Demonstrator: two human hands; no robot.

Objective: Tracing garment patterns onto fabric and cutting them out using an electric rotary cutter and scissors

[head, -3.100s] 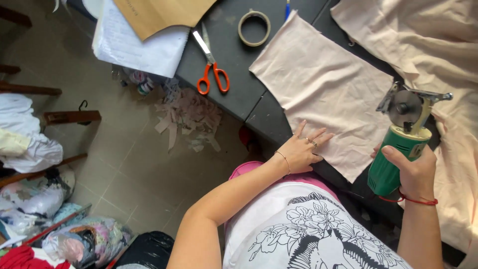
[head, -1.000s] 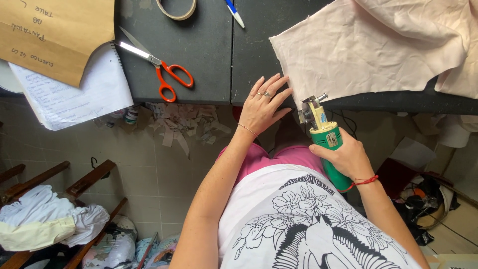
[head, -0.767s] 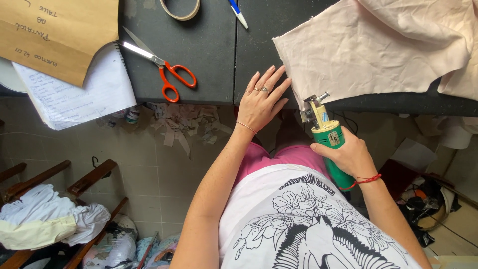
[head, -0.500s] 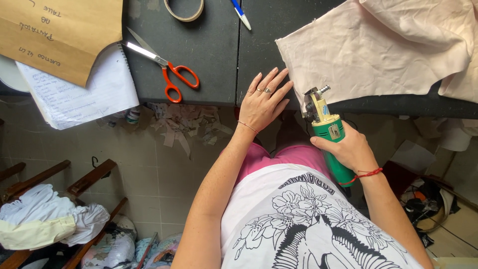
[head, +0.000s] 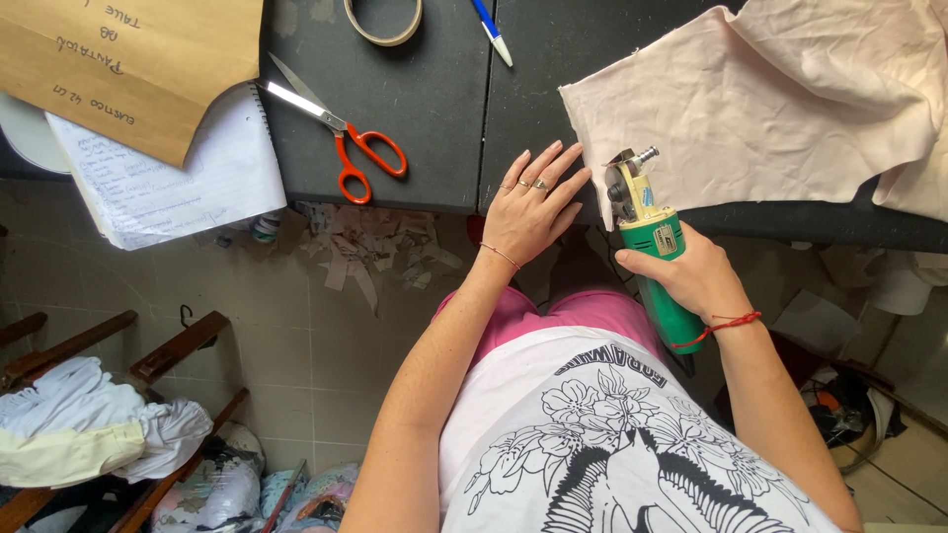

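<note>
Head view, looking straight down: the right hand [head: 691,271] has its fingers clamped around the green body of a handheld rotary fabric cutter [head: 652,247], blade end pointing up at the near edge of the dark surface [head: 434,148]. The cutter's metal head sits right at the lower left corner of the pale pink fabric [head: 770,109], which is spread over the right part of the surface and rumpled toward the far right. The left hand [head: 528,207] lies flat at the surface's near edge, fingers spread apart and holding nothing, fingertips just beside the fabric's left edge. Over to the left, orange-handled scissors [head: 346,148] lie on the surface, blades slightly apart. A roll of tape [head: 383,20] and a blue pen [head: 491,30] sit at the far edge. A brown paper pattern [head: 118,59] overlaps a spiral notebook [head: 168,178] at the left. Below the surface, paper scraps [head: 370,247] litter the tiled floor.
</note>
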